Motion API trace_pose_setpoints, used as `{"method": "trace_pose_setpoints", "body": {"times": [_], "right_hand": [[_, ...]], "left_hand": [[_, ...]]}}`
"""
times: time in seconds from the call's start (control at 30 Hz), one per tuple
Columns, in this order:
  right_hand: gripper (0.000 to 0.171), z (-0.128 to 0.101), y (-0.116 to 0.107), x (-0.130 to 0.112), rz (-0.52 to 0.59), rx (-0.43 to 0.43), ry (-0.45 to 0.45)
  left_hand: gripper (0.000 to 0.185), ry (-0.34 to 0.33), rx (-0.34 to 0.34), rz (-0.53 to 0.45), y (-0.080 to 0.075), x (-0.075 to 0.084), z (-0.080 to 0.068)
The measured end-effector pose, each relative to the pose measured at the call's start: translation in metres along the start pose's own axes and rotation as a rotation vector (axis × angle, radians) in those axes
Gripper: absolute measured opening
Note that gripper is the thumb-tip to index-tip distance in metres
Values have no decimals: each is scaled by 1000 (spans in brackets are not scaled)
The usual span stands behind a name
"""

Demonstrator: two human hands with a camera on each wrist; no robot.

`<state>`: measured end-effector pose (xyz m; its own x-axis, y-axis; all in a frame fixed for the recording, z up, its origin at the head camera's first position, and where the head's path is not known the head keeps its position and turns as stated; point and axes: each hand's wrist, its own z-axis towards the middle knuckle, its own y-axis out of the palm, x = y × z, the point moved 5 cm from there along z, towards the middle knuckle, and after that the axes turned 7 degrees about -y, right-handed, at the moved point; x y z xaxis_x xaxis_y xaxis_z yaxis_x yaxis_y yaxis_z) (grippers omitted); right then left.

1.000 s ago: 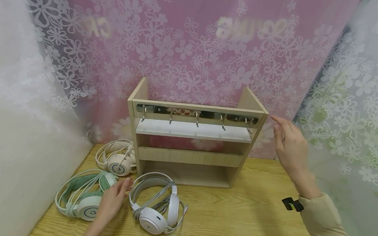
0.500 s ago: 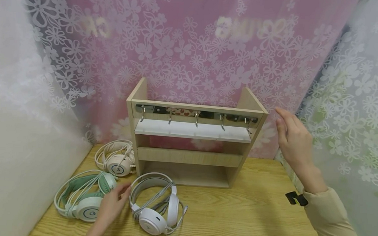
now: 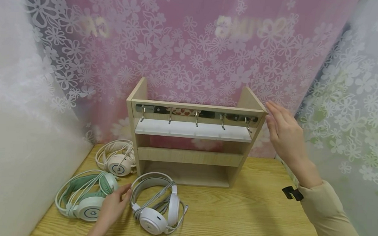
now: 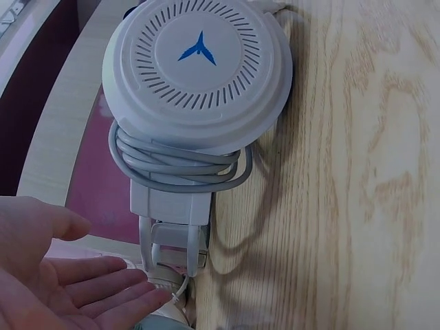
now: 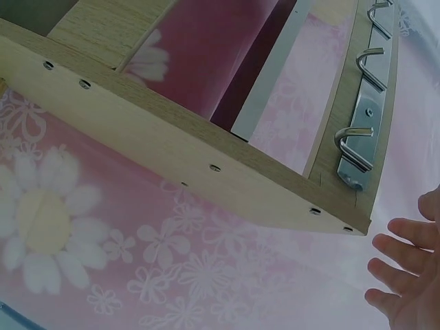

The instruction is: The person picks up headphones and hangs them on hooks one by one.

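Up top, from the head camera: a pale wood-grain table (image 3: 235,218) sits in a corner closed in by translucent sheeting printed with white flowers, pink behind and whitish at both sides. A wooden rack (image 3: 193,157) stands at the back of the table, with a metal hook rail (image 3: 197,115) across its front and a white shelf just below. Three headsets lie at the left: a cream headset (image 3: 117,160) beside the rack's left foot, a green headset (image 3: 84,196) nearer the table edge, and the white headset (image 3: 156,204) in front of the rack with its cable wrapped about it. The left hand (image 3: 112,208) lies between green and white, fingers relaxed and straight, tips at the white band; touching or just short, I cannot tell. The right hand (image 3: 284,136) is raised beside the rack's upper right corner, fingers straight, holding nothing.

Over to the left wrist: the white headset (image 4: 196,89) fills the view, earcup flat on the wood with a blue mark at its centre, grey cable coiled beneath. The left hand (image 4: 62,289) is palm-up, fingers loose, tips right by the band.

Now the right wrist: the rack's side panel (image 5: 185,144) runs across, hooks (image 5: 357,137) at right, flowered pink sheeting behind. The right hand (image 5: 409,289) shows only spread fingertips, just clear of the corner.
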<state>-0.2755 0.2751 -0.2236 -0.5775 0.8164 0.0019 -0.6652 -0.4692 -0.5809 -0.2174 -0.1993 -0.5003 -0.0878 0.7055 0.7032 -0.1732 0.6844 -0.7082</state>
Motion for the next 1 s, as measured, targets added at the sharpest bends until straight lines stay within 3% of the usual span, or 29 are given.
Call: {"method": "trace_pose_setpoints", "body": {"times": [0.37, 1.0], "right_hand": [[45, 8, 12, -9, 12, -64, -88], [49, 12, 31, -13, 19, -140, -158]], "left_hand": [[41, 32, 17, 54, 2, 4, -5], [46, -33, -63, 18, 15, -6, -6]]}}
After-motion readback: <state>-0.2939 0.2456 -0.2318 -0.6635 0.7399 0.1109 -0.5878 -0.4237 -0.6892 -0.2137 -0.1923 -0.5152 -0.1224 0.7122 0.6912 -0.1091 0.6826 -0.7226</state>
